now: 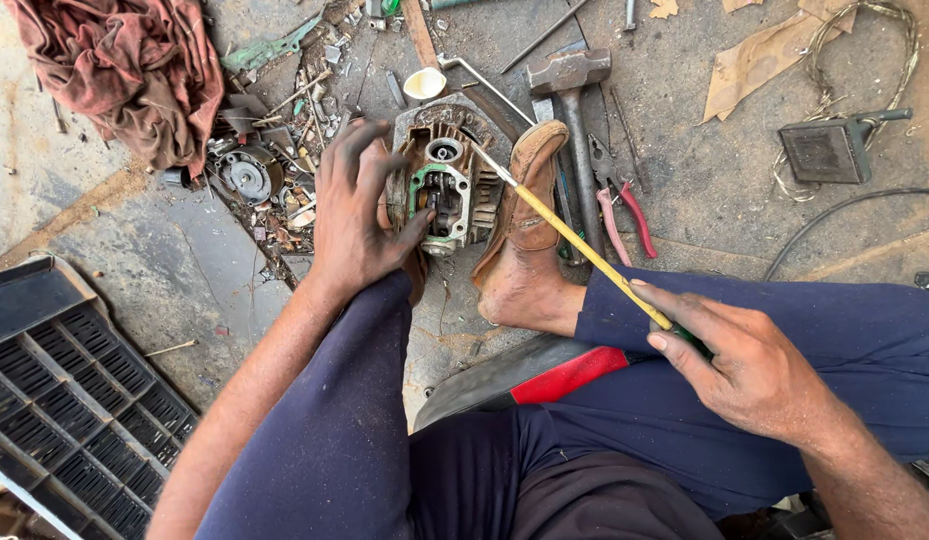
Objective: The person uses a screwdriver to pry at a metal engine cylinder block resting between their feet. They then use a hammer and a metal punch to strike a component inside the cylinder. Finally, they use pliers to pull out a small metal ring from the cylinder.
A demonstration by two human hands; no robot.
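Observation:
My left hand (360,210) grips the left side of a small greasy engine head (447,180) that stands on the concrete floor between my feet. My right hand (750,365) holds a long screwdriver (575,240) with a yellow shaft by its handle, and the metal tip reaches the top right of the engine head. My sandalled foot (525,230) rests against the right side of the part. Dark blue trouser legs fill the lower frame.
A hammer (575,110) and red-handled pliers (625,215) lie right of the engine head. Scrap metal bits (265,170) and a dirty red rag (135,70) sit at left. A black plastic grille (65,390) lies at lower left, a square metal part (830,150) at upper right.

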